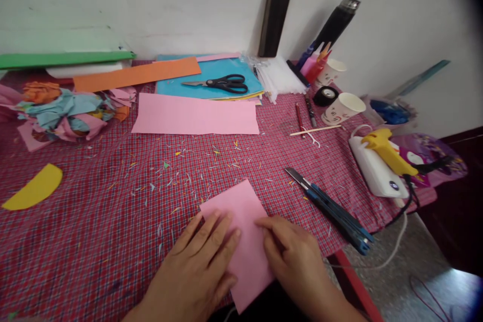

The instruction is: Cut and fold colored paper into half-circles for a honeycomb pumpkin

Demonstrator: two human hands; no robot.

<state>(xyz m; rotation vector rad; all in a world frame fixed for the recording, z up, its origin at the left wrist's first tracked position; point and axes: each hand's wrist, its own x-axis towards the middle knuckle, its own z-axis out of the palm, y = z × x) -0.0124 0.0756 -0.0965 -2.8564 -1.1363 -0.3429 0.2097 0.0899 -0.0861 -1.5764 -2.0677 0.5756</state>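
A red checked cloth [94, 221] spreads under both hands and far out to their left. Well beyond the hands, against the wall, lies a blue sheet [226, 66] on a stack, with black-handled scissors [226, 83] on it; nearer the hands is a long pink strip [196, 114]. A heap of crumpled paper [60, 110] sits well ahead and left of the left hand.

The left hand [199, 256] is spread flat, fingers apart, pressing on a pink paper [251, 251]. The right hand [292, 249] is curled, its index fingertip at that paper's right edge; whether it pinches the edge, I cannot tell. The pink paper lies slanted on the cloth, partly under the left palm and fingers, its far corner pointing away from both hands.

A blue cutter [332, 211], blade out, lies just right of the right hand. Farther right, a yellow glue gun [390, 151] rests on a white box [377, 171]. Beyond that, a pale bag [411, 121] holds something blue and unclear. Ahead and right of the right hand stand two paper cups; the front cup [334, 114] is nearer, while coloured tubes [317, 68] stand by the rear cup [330, 73], inside or beside it I cannot tell. Tiny paper bits [236, 146] lie scattered ahead of the hands.
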